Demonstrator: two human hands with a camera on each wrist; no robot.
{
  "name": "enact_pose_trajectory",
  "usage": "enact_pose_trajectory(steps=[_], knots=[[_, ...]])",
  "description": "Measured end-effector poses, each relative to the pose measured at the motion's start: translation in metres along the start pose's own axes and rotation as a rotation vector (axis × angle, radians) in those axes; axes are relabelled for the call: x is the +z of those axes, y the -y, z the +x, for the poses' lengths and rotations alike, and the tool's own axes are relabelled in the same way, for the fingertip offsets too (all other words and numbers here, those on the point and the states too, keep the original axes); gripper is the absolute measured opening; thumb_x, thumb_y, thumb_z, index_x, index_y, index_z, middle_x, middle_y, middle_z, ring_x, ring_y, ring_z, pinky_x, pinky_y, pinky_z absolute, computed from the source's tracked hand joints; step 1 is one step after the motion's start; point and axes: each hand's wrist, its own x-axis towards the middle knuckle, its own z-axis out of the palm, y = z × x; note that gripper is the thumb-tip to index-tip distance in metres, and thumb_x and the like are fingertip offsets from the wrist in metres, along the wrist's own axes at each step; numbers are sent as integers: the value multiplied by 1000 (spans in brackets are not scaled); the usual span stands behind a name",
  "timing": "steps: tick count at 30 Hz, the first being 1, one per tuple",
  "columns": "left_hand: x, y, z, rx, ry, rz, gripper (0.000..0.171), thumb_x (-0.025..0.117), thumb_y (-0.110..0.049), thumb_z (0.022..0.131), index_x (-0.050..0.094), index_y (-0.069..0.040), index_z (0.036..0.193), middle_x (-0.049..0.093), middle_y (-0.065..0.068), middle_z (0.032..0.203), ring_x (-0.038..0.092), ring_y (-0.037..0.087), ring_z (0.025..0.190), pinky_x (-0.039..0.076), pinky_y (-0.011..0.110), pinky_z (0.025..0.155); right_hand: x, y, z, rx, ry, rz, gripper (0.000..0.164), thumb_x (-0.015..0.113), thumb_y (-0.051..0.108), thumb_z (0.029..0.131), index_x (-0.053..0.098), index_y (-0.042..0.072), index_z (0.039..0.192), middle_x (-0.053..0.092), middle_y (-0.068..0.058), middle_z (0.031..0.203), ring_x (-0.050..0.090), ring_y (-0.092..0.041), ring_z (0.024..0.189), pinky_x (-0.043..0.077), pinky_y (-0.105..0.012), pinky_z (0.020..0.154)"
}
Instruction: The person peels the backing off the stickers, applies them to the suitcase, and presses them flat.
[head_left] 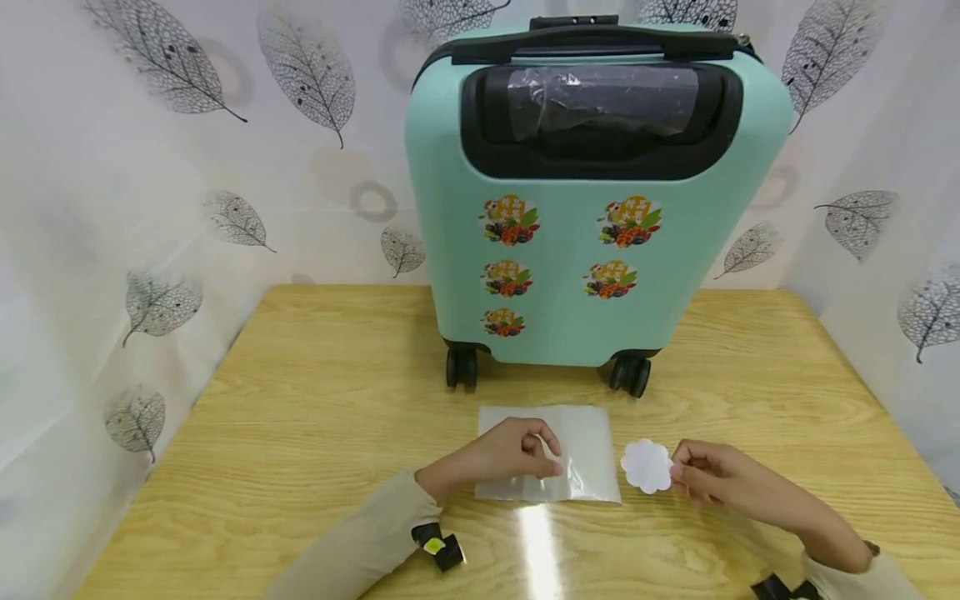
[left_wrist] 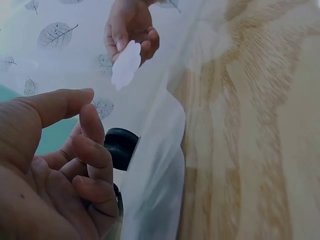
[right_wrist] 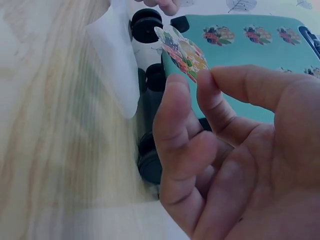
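Observation:
My right hand (head_left: 723,483) pinches a scalloped sticker (head_left: 647,466) at its edge between thumb and fingertips. Its white back faces up in the head view, while the right wrist view shows the printed fruit side of the sticker (right_wrist: 182,52). Over a glossy whitish sheet (head_left: 592,450) on the table is my left hand (head_left: 517,450), its fingers loosely curled and holding nothing. In the left wrist view, thumb and index tip of the left hand (left_wrist: 65,155) come close together. Beyond the sheet stands a mint-green suitcase (head_left: 570,325) with several fruit stickers (head_left: 510,220) on its front.
The suitcase rests on black wheels (head_left: 461,367) on the wooden table (head_left: 337,400). Leaf-patterned cloth (head_left: 172,208) lines the back and sides. Each wrist wears a strap, such as the black left one (head_left: 437,546).

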Motion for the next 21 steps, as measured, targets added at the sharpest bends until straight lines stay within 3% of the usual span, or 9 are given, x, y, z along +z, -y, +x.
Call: enact_pose_trajectory(steps=[6,10,15,21], knots=[[4,-14,2,52,-18,-11,19,70,-13,88,63,-5,103,59,-4,67,46,11,56,35,22,54,1,11,9,18,-58,-97,22,39,10,104,53,-6,98,52,-23,72,42,-32,55,36,-30,43],[10,-22,5,100,-30,6,26,72,-14,87,62,-1,107,59,-4,71,51,9,61,40,20,58,3,17,17,49,-85,-98,26,40,14,105,53,-7,99,55,-18,74,47,-30,58,36,-33,44],[19,-31,8,154,-57,84,27,74,-15,85,63,-2,106,59,-6,72,48,3,60,40,17,59,6,24,26,74,-112,-75,29,41,18,105,51,-9,100,57,-5,80,52,-28,58,37,-36,45],[25,-41,11,179,-106,158,20,74,-13,84,64,-9,101,59,-6,71,45,3,59,37,16,58,5,29,32,40,-141,-59,27,41,15,104,49,-11,99,56,-1,80,54,-23,58,35,-35,44]])
